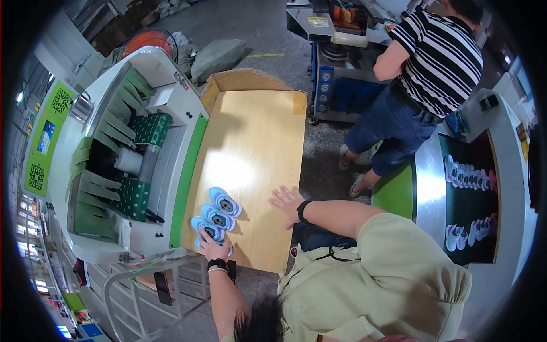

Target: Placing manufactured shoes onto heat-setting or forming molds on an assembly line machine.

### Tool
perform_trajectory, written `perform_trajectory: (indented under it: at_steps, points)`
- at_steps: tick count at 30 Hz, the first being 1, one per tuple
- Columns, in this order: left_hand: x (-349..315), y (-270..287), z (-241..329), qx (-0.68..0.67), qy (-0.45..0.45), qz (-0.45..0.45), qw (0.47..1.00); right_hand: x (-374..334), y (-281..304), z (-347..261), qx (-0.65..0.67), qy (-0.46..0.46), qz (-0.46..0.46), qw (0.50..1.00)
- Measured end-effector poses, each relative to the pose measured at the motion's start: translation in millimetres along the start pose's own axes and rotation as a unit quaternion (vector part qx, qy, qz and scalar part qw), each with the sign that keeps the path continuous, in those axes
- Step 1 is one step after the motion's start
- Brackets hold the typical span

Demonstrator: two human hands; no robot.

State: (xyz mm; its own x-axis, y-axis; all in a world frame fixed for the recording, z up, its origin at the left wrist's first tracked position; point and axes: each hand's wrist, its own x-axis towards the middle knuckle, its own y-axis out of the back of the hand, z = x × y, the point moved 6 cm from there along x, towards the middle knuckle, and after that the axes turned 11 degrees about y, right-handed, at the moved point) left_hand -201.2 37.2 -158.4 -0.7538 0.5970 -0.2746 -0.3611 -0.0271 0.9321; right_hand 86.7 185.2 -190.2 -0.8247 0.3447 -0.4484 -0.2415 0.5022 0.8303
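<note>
Several small light-blue shoes stand in a slanting row on the light wooden tabletop [256,137]. The farthest shoe [225,202] and the one beside it [217,217] lie beyond my fingers. My left hand [213,247] is closed over the nearest end of the row, its fingers curled on a shoe [199,222] and covering part of it. My right hand [288,206] rests at the table's right edge with its fingers spread and nothing in it.
A white and green machine [171,188] with hanging green strips and a dotted roller flanks the table on the left. Another person [433,68] in a striped shirt stands at the far right. Shoes sit in rows on a dark conveyor [470,205]. A metal frame [134,285] is near left.
</note>
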Motion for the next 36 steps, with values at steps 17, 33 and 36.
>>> perform_trajectory:
  at_steps: [17,33,36]
  points:
    - [6,-6,-9,0.032,0.040,-0.012,0.999,3,0,-4,0.006,-0.018,-0.025,1.000]
    - [-6,7,-6,0.021,0.045,-0.030,0.998,11,1,-3,-0.039,-0.012,-0.055,0.998]
    - [-4,8,6,0.040,0.049,-0.027,0.998,7,-2,3,-0.038,-0.025,-0.068,0.997]
